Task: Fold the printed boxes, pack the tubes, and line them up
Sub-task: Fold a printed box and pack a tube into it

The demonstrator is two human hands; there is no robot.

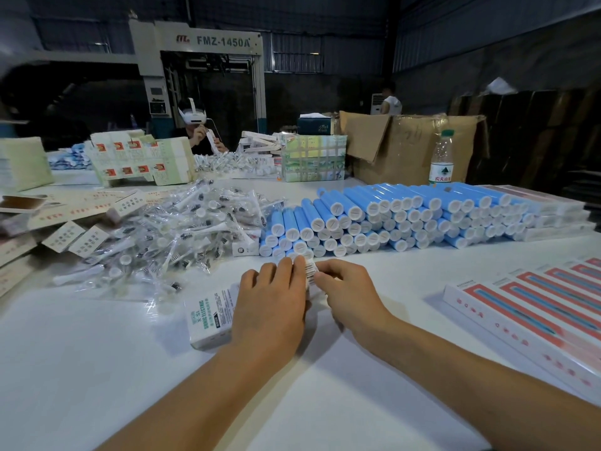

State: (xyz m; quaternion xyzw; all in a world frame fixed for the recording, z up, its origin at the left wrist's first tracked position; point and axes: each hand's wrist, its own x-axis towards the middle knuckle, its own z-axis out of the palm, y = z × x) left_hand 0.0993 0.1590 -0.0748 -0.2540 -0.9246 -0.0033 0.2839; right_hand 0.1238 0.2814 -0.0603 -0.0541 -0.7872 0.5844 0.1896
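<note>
A white printed box [211, 315] with teal lettering lies on the white table [97, 369] in front of me. My left hand [271, 304] lies over its right part, fingers curled around its far end. My right hand [348, 289] pinches the barcode flap [310, 270] at that end with thumb and forefinger. A long stack of blue tubes with white caps [390, 219] lies just beyond the hands. A row of finished white and red boxes [527, 317] sits at the right.
A heap of bagged brush heads [175, 229] lies at the left, with flat box blanks [74, 206] beyond it. A water bottle [441, 157] and a brown carton [413, 144] stand at the back right. A person with a headset [198, 125] works across the table.
</note>
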